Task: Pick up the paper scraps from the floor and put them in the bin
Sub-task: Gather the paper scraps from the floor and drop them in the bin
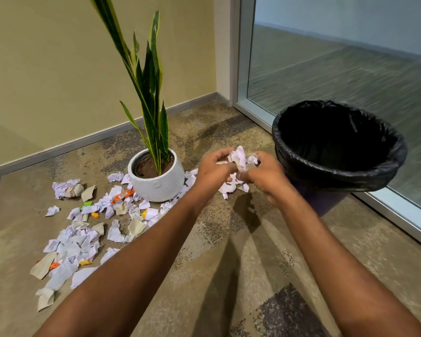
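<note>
My left hand (213,170) and my right hand (265,176) are cupped together around a bunch of white paper scraps (241,158), held above the carpet just left of the bin. The bin (289,152) is round, lined with a black plastic bag, and looks dark inside. More white scraps (229,187) lie on the floor below my hands. Several loose scraps (83,229), white, beige, orange and yellow, are spread over the carpet at the left, in front of the plant pot.
A white round pot (156,183) with a tall green snake plant (151,93) stands left of my hands, scraps around its base. A beige wall runs behind it. A glass panel with a metal frame (399,220) is right behind the bin.
</note>
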`<action>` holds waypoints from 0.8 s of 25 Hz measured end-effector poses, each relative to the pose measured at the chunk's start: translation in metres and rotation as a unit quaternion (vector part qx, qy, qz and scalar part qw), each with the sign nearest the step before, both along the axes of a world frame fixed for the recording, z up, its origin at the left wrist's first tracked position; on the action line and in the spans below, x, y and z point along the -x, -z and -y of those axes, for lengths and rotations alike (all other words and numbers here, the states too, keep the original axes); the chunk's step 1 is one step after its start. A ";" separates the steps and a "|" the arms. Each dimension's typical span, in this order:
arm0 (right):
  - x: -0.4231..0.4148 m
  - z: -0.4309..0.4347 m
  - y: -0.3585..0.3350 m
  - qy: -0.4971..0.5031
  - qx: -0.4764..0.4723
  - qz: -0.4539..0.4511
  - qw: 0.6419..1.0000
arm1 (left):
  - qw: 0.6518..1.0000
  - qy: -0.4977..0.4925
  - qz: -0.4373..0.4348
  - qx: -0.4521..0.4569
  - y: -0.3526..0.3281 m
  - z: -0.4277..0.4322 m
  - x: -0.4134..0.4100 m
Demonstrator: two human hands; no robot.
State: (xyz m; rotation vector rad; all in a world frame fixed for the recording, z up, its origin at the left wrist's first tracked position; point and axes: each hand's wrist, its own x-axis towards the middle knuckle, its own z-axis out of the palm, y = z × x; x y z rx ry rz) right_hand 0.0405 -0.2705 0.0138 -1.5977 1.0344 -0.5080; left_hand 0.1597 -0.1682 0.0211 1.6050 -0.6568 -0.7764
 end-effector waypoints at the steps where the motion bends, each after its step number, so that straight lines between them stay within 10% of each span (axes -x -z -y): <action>1: 0.004 0.004 -0.016 0.011 0.004 0.015 1.000 | 1.000 -0.004 -0.004 0.023 -0.014 0.006 0.004; 10: 0.065 0.056 -0.088 0.091 0.057 0.124 0.986 | 0.988 0.100 -0.024 0.112 -0.088 0.065 0.050; 20: 0.109 0.093 -0.065 0.195 0.086 -0.002 0.977 | 0.987 0.115 -0.045 0.103 -0.076 0.097 0.069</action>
